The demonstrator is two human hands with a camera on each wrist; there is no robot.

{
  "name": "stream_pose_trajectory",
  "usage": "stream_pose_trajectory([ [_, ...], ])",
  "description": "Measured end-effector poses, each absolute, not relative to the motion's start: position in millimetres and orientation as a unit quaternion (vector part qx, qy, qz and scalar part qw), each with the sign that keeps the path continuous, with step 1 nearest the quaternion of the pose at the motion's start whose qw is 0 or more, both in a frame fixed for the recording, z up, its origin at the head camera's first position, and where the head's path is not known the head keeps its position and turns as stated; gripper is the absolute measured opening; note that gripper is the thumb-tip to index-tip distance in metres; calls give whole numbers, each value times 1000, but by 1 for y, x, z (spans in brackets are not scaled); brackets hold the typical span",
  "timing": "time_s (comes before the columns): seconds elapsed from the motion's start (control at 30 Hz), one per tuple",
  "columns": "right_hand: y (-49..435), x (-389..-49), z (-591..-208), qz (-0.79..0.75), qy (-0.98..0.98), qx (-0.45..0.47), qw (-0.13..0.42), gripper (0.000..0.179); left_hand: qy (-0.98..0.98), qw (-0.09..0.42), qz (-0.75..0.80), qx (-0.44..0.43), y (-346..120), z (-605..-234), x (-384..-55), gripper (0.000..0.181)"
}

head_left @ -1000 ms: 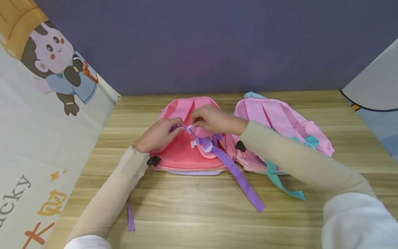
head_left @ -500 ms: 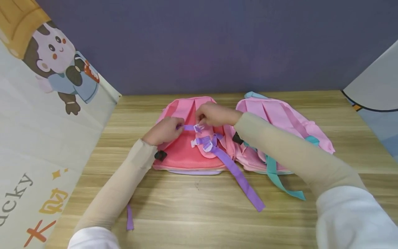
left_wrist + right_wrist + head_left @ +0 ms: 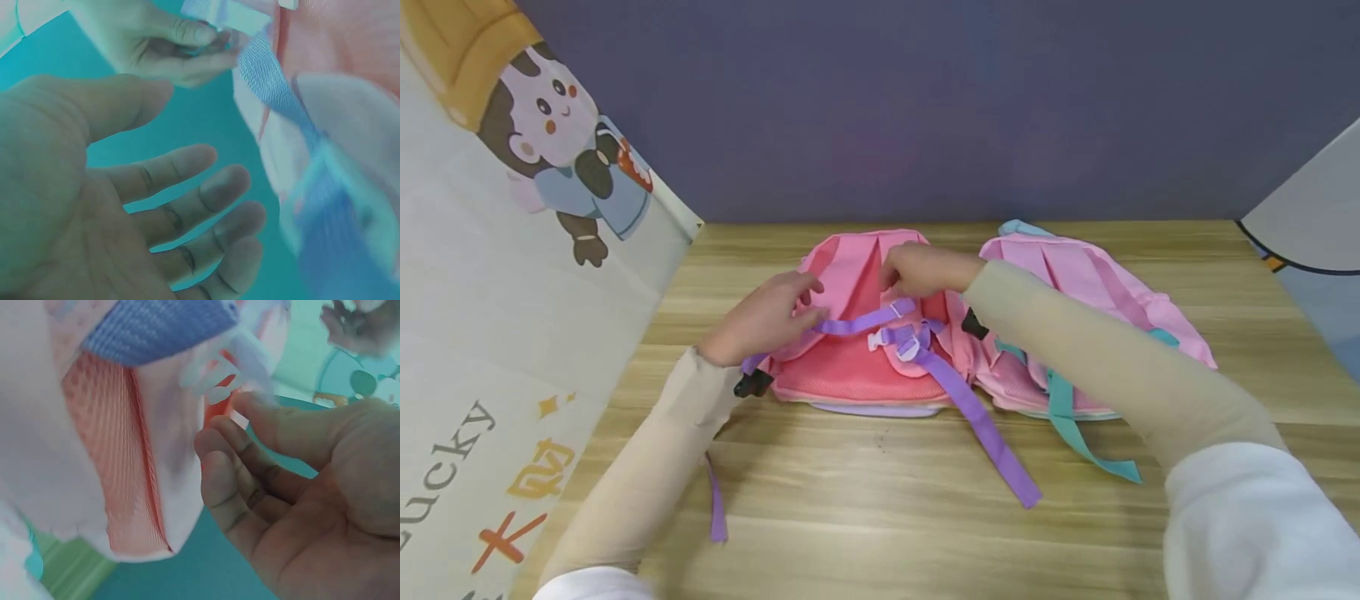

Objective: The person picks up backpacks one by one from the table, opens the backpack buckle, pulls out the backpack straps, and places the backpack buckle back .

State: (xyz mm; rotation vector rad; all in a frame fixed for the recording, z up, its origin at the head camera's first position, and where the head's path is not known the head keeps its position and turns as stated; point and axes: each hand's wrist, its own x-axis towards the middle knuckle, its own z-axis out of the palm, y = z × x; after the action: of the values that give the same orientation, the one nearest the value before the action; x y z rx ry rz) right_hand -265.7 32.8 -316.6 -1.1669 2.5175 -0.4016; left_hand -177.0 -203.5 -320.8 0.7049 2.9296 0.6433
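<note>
A pink backpack (image 3: 820, 375) lies with its straps up on the wooden table. Across it runs a purple strap (image 3: 857, 323) with a white buckle (image 3: 219, 378) at its right end. My right hand (image 3: 925, 268) pinches at this buckle with thumb and curled fingers; the exact contact is partly hidden. My left hand (image 3: 763, 321) hovers by the strap's left part, fingers spread and holding nothing, as the left wrist view shows. Below, a second white buckle (image 3: 877, 339) and a white slider (image 3: 908, 348) sit on another purple strap (image 3: 977, 421), whose tail hangs onto the table.
To the right lies a lighter pink backpack (image 3: 1075, 258) with a teal strap (image 3: 1075, 437), partly behind my right forearm. Another purple strap end (image 3: 718, 508) rests on the table (image 3: 880, 517) at left. A dark panel (image 3: 925, 108) stands behind.
My left hand pulled the purple strap leftward, then let go and moved left with its fingers spread. My right hand shifted slightly right, and the strap now hangs slack.
</note>
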Motion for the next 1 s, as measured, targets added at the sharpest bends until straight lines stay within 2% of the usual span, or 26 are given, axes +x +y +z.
stream_pose_trajectory([
  [0.2,54,-258,-307,-155,895,-384,165,25,950,40,219,221,-238,-322,-152,29],
  [0.43,72,-244,-300,-157,894,-392,150,27,959,56,197,194,-266,-333,-137,31],
  [0.63,76,-240,-299,-150,895,-400,132,27,958,58,198,199,-271,-338,-136,32],
  [0.9,67,-239,-304,-155,887,-416,126,26,954,75,219,192,-264,-344,-137,54],
  [1.0,60,-237,-305,-164,883,-419,136,27,954,61,223,193,-261,-349,-139,51],
])
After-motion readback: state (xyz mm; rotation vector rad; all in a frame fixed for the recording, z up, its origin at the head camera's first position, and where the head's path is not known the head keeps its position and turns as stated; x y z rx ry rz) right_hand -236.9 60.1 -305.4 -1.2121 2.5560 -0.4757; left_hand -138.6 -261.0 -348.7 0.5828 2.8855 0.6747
